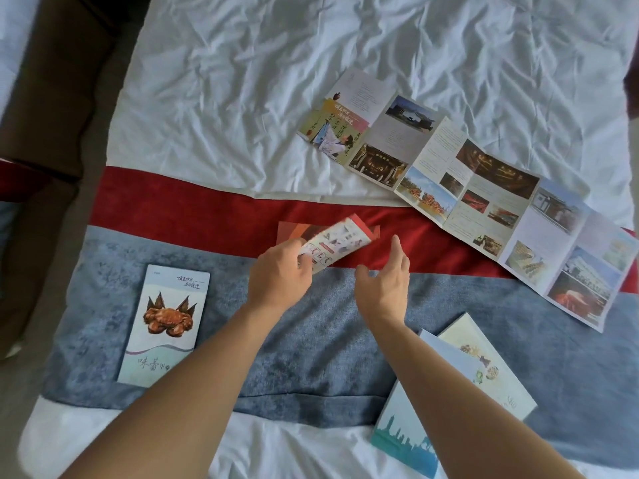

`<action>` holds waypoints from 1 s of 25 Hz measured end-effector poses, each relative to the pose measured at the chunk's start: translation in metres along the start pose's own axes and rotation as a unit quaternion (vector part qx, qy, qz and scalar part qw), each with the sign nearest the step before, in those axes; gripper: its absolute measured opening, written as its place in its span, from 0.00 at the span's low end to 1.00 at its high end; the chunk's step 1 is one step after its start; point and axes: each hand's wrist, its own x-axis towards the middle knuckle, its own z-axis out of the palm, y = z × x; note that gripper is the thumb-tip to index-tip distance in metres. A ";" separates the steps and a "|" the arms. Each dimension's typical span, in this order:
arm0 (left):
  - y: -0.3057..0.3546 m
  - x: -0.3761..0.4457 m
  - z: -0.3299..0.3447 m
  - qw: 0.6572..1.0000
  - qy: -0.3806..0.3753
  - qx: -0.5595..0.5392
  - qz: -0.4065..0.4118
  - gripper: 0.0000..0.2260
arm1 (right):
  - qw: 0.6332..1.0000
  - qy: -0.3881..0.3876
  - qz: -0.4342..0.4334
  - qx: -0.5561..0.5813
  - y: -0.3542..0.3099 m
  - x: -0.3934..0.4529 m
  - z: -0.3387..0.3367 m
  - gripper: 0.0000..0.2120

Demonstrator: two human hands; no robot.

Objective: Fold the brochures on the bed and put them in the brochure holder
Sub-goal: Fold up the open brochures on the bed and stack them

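The left hand (278,274) is gripping a red brochure (337,243) mid-fold above the bed (242,98); the right hand (383,274) is hovering, fingers loose; a long unfolded brochure (484,198) is awaiting folding, no holder showing

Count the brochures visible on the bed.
4, maybe more: crab brochure left on the runner, red brochure held in the left hand, long unfolded brochure far right, overlapping brochures near right.
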 end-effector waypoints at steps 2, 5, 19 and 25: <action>-0.001 0.003 -0.006 0.994 0.013 -0.069 -0.087 0.07 | 0.996 -0.053 0.049 0.054 -0.001 -0.003 0.000 0.39; 0.000 0.009 -0.015 0.948 0.009 -0.244 -0.203 0.06 | 0.978 -0.127 0.100 0.132 -0.003 -0.007 0.004 0.40; -0.037 -0.015 -0.008 0.966 -0.054 -0.088 -0.235 0.09 | 0.976 -0.137 0.138 0.093 0.000 -0.011 0.022 0.10; -0.024 -0.023 0.010 0.932 -0.239 -0.198 -0.189 0.20 | 0.963 -0.177 0.167 0.118 0.003 -0.019 0.036 0.16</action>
